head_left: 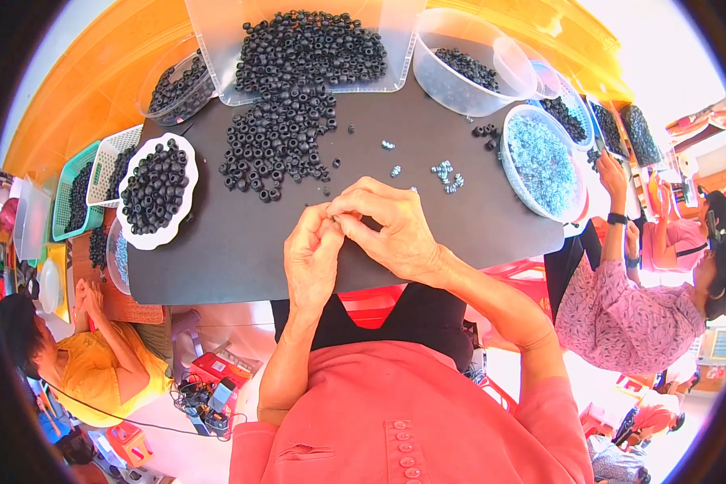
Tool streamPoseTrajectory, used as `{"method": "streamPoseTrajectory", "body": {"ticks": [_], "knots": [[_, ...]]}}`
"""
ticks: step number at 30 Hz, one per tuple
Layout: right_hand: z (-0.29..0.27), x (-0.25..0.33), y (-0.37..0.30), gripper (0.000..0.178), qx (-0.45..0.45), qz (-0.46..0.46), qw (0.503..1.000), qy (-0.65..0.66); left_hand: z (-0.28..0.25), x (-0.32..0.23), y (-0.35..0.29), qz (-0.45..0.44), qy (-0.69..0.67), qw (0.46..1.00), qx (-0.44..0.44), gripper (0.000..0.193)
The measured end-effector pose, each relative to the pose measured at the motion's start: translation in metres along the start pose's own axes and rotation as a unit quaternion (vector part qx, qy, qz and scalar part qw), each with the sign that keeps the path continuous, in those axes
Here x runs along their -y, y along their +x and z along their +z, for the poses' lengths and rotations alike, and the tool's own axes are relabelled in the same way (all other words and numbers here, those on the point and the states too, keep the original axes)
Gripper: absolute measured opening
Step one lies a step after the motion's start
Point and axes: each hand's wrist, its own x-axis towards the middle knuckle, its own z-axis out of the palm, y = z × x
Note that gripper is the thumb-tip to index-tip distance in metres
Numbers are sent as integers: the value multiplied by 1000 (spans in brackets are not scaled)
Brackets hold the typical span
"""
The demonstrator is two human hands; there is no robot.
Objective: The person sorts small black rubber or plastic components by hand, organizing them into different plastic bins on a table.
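Over the near part of the dark tabletop (pixel 411 129), my left hand (pixel 310 258) and my right hand (pixel 395 230) meet with fingertips pressed together. Both are closed in a pinch, and whatever sits between the fingers is too small or hidden to make out. Just beyond them spreads a pile of small black ring-shaped parts (pixel 274 137) with holes through them. To the right of the pile lie a few small pale blue-and-white pieces (pixel 445 171). A white scalloped dish (pixel 187 181) heaped with more black parts stands on the left.
A clear tray (pixel 403 68) of black parts tips toward the pile. Clear round tubs (pixel 468 101) stand behind, and a bowl (pixel 552 211) of pale blue pieces stands right. Baskets (pixel 60 198) are far left. People in a yellow shirt (pixel 109 371) and a patterned top (pixel 621 319) sit either side.
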Motion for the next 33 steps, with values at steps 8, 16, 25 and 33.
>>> {"method": "streamPoseTrajectory", "body": {"ticks": [8,16,25,33], "knots": [[-25,-16,-1,19,-86,55,995,-22,-3,1,1,-23,-23,999,39,13],[-99,-67,2,58,-166,248,943,-149,-4,1,0,-1,-4,999,34,11],[-122,-85,21,65,-207,370,906,21,-2,-1,0,3,-18,999,42,11],[-115,-89,18,36,-124,347,928,-60,-2,-2,0,-12,-21,999,35,11]]}}
